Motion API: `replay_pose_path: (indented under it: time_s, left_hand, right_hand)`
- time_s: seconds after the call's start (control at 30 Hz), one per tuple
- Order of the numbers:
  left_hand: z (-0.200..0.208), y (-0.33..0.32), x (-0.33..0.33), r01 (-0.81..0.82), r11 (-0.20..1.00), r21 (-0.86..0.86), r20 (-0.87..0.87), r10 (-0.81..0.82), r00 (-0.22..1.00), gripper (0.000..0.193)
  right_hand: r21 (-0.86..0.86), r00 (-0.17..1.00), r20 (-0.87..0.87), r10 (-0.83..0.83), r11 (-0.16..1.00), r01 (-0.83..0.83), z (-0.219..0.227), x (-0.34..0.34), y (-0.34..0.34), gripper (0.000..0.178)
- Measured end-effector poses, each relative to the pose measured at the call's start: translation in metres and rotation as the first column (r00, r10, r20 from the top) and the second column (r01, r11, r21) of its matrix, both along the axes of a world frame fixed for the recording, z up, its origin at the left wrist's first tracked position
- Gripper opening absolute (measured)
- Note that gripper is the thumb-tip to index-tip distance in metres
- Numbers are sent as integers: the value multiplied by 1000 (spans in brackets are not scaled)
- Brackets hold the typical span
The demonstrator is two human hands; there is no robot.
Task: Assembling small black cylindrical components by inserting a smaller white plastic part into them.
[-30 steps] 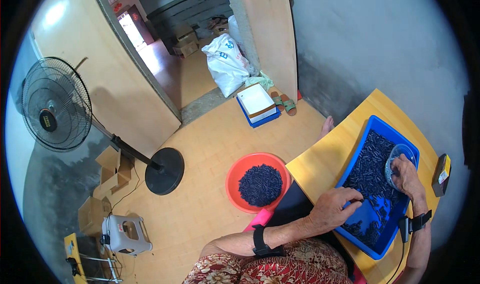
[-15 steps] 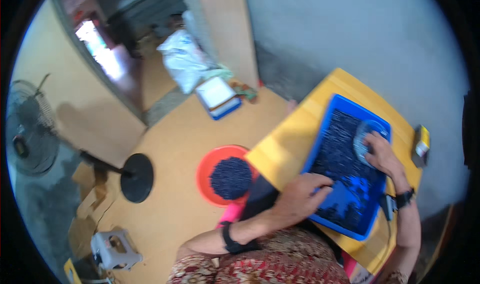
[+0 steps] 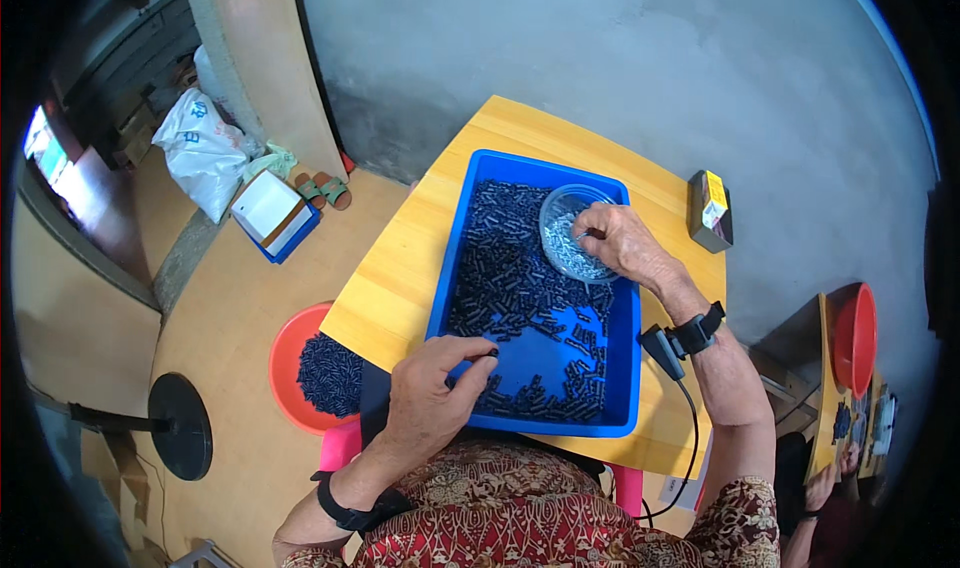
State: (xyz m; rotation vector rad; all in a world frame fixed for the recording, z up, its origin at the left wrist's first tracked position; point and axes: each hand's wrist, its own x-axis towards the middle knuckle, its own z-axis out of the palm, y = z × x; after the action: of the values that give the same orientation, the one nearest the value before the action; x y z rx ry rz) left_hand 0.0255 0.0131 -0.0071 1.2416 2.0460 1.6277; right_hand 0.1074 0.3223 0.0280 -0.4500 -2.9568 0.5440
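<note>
A blue tray point(image 3: 570, 430) lies on the wooden table, holding many small black cylindrical pieces point(image 3: 500, 243). At the tray's near left edge, my left hand point(image 3: 432, 388) is closed, pinching a small black piece point(image 3: 491, 353) between thumb and forefinger. A clear round bowl point(image 3: 575, 190) of small silvery pieces point(image 3: 568, 253) sits in the tray's far right part. My right hand point(image 3: 630, 243) reaches into this bowl with its fingers pinched together. Whatever they grip, if anything, is too small or hidden to make out. Both wrists wear black straps.
An orange-red basin point(image 3: 283, 378) of black pieces stands on the floor left of the yellow table point(image 3: 400, 278). A dark box point(image 3: 710, 233) sits by the table's right edge. A cable point(image 3: 694, 438) hangs near my right forearm. Another person's hand point(image 3: 820, 488) shows at far right.
The view has swung to the right, so the table now appears nearer the middle. My right hand stays at the bowl, and my left hand stays at the tray's near left edge.
</note>
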Motion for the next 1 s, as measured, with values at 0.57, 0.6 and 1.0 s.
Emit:
replay_pose_path:
  time_s: [0.57, 0.6, 1.0]
  left_hand:
    - [-1, 1, -3, 19, 1000, -19, -15, -19, 1000, 13]
    - [-1, 1, -3, 16, 1000, -19, -17, -17, 1000, 12]
    - [-2, -1, -1, 9, 1000, -20, -46, -10, 999, 13]
  right_hand:
    - [-18, 994, -103, -32, 999, 30, -17, 3, 8, 16]
    - [-25, 993, -110, -33, 999, 30, -16, 2, 6, 14]
    - [-61, 993, -108, -51, 997, 44, -16, 6, 3, 7]
